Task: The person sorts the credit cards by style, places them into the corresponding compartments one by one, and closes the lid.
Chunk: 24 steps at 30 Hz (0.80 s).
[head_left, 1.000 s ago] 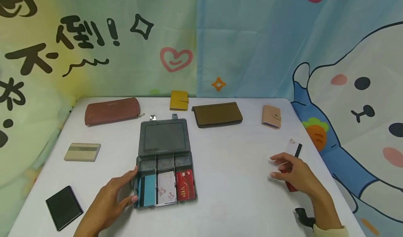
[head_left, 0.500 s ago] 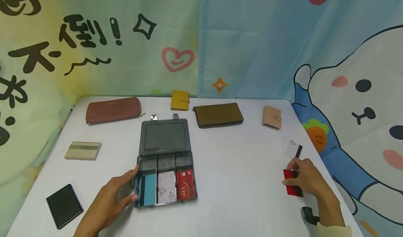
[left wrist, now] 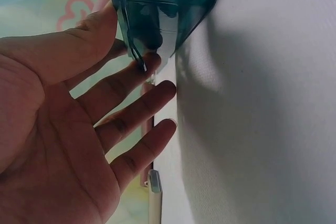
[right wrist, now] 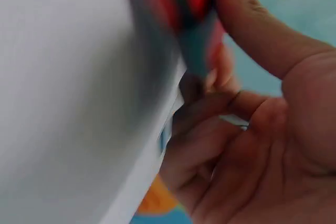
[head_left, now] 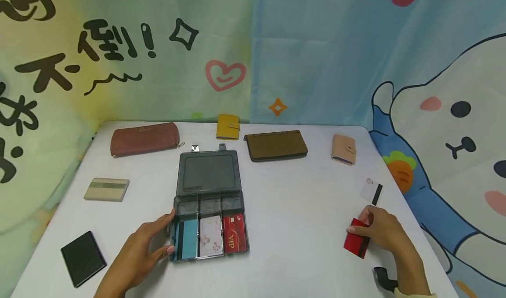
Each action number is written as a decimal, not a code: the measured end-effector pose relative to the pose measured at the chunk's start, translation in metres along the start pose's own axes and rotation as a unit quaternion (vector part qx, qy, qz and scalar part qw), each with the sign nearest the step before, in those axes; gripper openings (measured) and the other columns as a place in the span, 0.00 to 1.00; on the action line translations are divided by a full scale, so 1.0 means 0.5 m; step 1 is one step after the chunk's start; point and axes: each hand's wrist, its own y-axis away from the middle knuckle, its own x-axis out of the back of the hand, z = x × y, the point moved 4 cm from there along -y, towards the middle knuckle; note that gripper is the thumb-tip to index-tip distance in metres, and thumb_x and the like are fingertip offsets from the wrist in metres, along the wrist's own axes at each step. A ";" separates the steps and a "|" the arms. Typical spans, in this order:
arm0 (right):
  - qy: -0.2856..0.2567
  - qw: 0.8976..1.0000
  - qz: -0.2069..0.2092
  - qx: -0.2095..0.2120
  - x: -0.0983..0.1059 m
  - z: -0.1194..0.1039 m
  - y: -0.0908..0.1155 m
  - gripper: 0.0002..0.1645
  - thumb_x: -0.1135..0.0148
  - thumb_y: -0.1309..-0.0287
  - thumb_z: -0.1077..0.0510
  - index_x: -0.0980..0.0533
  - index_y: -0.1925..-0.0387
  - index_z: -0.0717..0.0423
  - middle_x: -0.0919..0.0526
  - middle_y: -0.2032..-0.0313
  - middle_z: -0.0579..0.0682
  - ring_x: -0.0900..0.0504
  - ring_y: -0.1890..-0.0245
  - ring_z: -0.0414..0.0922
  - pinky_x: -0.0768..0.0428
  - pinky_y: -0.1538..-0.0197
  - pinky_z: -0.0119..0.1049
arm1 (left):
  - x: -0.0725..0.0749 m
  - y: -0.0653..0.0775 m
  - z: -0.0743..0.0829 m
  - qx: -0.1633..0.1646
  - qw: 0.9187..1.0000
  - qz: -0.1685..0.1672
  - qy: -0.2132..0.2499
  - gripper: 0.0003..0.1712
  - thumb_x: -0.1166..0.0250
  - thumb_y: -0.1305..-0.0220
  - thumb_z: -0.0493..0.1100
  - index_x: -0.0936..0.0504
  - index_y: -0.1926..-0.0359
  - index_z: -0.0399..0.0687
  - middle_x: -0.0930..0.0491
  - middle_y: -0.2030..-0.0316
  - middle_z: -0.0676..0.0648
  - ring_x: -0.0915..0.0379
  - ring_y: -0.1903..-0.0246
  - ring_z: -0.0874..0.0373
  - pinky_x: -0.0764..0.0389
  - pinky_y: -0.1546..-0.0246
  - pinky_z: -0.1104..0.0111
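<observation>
I am logging three cards (head_left: 210,236) in the box (head_left: 208,172). Right hand (head_left: 381,230) is pinching a red card (head_left: 353,246) well outside it, desk (head_left: 292,227) contact too blurred to judge; left hand (head_left: 140,249) is resting spread fingers against the box. Pale card (head_left: 368,187) is lying beyond; counting both as remaining.

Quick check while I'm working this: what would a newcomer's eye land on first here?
Probably the big cartoon animal on the backdrop, filling the right of the head view. Next, likely the open grey box left of centre on the table, with blue, white and red VIP cards side by side, the left hand at its side. Then the bright red card held by the right hand farther right.
</observation>
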 end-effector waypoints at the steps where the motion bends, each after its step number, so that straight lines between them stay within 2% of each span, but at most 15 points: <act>1: -0.024 1.000 -0.002 0.021 -0.008 -0.018 0.006 0.33 0.21 0.57 0.40 0.27 0.63 0.58 0.24 0.72 0.53 0.26 0.69 0.47 0.27 0.73 0.35 | 0.000 0.000 0.000 -0.001 1.000 -0.001 0.000 0.51 0.22 0.49 0.42 0.36 0.25 0.55 0.29 0.32 0.39 0.29 0.37 0.37 0.28 0.40 0.38; 3: -0.078 0.994 -0.021 0.074 -0.021 -0.061 0.014 0.22 0.24 0.49 0.47 0.26 0.64 0.56 0.25 0.74 0.52 0.26 0.74 0.44 0.26 0.75 0.34 | -0.001 -0.001 0.000 -0.006 1.000 0.000 -0.001 0.51 0.23 0.49 0.42 0.36 0.25 0.54 0.29 0.32 0.39 0.29 0.37 0.37 0.28 0.40 0.38; 5: -0.130 0.983 -0.053 0.122 -0.034 -0.109 0.020 0.16 0.27 0.44 0.52 0.24 0.62 0.54 0.24 0.75 0.52 0.26 0.78 0.42 0.23 0.77 0.34 | -0.001 -0.001 0.000 -0.004 1.000 -0.002 -0.004 0.51 0.23 0.49 0.42 0.36 0.25 0.55 0.29 0.32 0.39 0.29 0.37 0.37 0.28 0.40 0.38; 7: -0.168 0.969 -0.087 0.161 -0.046 -0.158 0.027 0.12 0.29 0.42 0.53 0.23 0.61 0.53 0.23 0.74 0.53 0.26 0.80 0.40 0.21 0.78 0.34 | -0.001 0.000 0.000 -0.003 1.000 -0.001 -0.006 0.51 0.23 0.49 0.42 0.36 0.25 0.55 0.29 0.32 0.39 0.29 0.38 0.36 0.28 0.40 0.38; 9: -0.189 0.956 -0.107 0.198 -0.058 -0.207 0.030 0.11 0.30 0.41 0.51 0.22 0.61 0.51 0.23 0.73 0.53 0.26 0.77 0.40 0.21 0.76 0.33 | -0.001 0.000 0.001 0.000 1.000 -0.003 -0.007 0.50 0.23 0.49 0.42 0.36 0.25 0.54 0.29 0.32 0.39 0.29 0.38 0.36 0.28 0.40 0.38; 14: -0.201 0.935 -0.102 0.273 -0.090 -0.339 0.029 0.07 0.30 0.42 0.47 0.19 0.65 0.42 0.22 0.72 0.48 0.27 0.70 0.43 0.26 0.71 0.30 | 0.004 0.000 0.000 0.008 1.000 -0.007 -0.008 0.50 0.23 0.48 0.42 0.36 0.25 0.55 0.30 0.31 0.39 0.30 0.37 0.36 0.29 0.40 0.37; 18: -0.202 0.923 -0.108 0.310 -0.118 -0.441 0.026 0.05 0.30 0.41 0.46 0.19 0.65 0.37 0.20 0.72 0.44 0.29 0.74 0.43 0.30 0.74 0.29 | 0.003 -0.001 0.000 -0.002 1.000 -0.001 -0.004 0.50 0.23 0.48 0.41 0.36 0.26 0.54 0.29 0.31 0.40 0.29 0.37 0.37 0.28 0.40 0.38; 21: -0.183 0.919 -0.102 0.335 -0.143 -0.503 0.023 0.04 0.29 0.41 0.48 0.18 0.65 0.36 0.19 0.72 0.40 0.30 0.77 0.42 0.31 0.76 0.29 | 0.001 -0.002 0.000 -0.009 1.000 0.002 0.001 0.49 0.23 0.48 0.41 0.35 0.26 0.52 0.29 0.32 0.40 0.29 0.37 0.37 0.28 0.40 0.38; 24: -0.129 0.921 -0.081 0.358 -0.175 -0.549 0.021 0.04 0.28 0.43 0.49 0.17 0.66 0.37 0.19 0.74 0.35 0.29 0.78 0.40 0.30 0.75 0.31 | 0.000 -0.001 -0.001 -0.001 1.000 -0.004 0.000 0.49 0.23 0.48 0.41 0.35 0.26 0.52 0.29 0.31 0.40 0.30 0.37 0.37 0.28 0.39 0.38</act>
